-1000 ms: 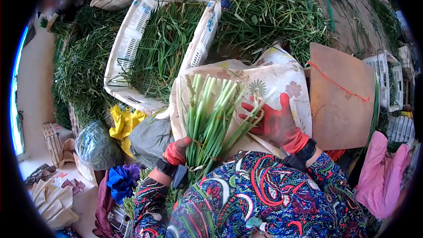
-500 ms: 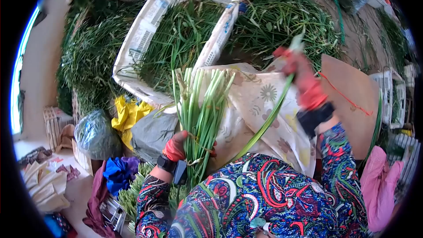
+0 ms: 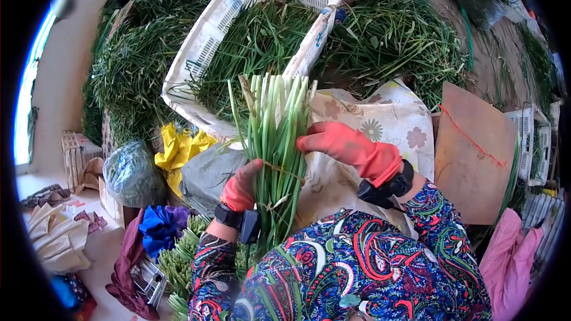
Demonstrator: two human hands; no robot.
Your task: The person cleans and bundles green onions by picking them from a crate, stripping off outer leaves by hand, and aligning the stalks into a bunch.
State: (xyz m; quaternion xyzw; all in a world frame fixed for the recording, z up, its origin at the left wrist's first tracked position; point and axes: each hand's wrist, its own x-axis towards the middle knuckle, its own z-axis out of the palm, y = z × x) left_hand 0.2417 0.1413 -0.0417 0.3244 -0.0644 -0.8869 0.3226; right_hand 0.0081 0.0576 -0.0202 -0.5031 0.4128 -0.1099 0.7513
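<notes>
A bundle of green stalks (image 3: 276,137) with pale ends up stands nearly upright in front of my body, a thin tie round its lower part. My left hand (image 3: 242,187), in a red glove, is wrapped round the bundle's left side, thumb showing, the other fingers hidden behind it. From the right, my right hand (image 3: 345,145), also red-gloved, touches the stalks above the tie with fingers closed on them. Beneath and beside the bundle lies a flowered cloth (image 3: 410,122).
Behind are a white crate (image 3: 178,77) of greens and heaps of greens (image 3: 398,35). A brown board (image 3: 473,148) with a red string stands at right. At left are a yellow bag (image 3: 178,148) and a stuffed clear bag (image 3: 134,172). Parts of other people show at the top.
My right hand left the bundle's side, swung up and right with a long leaf, and is now back at the stalks without that leaf visible. The bundle stands more upright in my left hand.
</notes>
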